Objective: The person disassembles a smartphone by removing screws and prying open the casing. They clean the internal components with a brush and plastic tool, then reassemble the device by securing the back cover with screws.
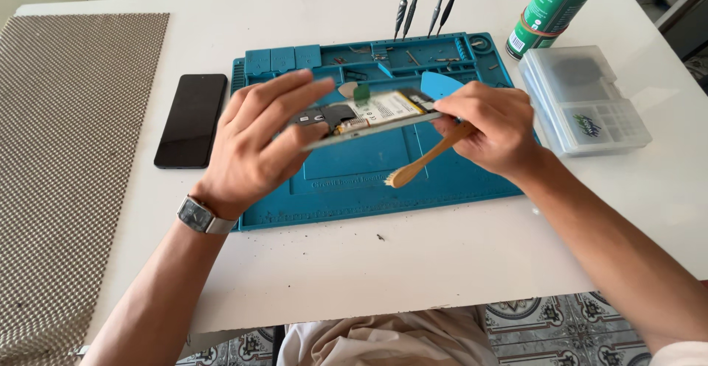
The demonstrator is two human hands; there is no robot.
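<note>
My left hand (pixel 254 141) clamps one end of the opened phone (pixel 369 115), fingers over its top face, thumb beneath. My right hand (pixel 490 126) pinches the other end and also grips a wooden brush (pixel 428 158), bristles pointing back toward me. The phone hangs above the middle of the blue repair mat (pixel 332 204), long axis running hand to hand, tilted slightly up to the right. Neither hand is nearer; both hold it.

opened phone (pixel 369 115) — back cover off, battery and dark circuit parts showing | tilted, lifted above the blue mat, gripped at both ends | wooden brush (pixel 424 161) — pale bristles pointing down-left, slanting under the phone's right end
</note>
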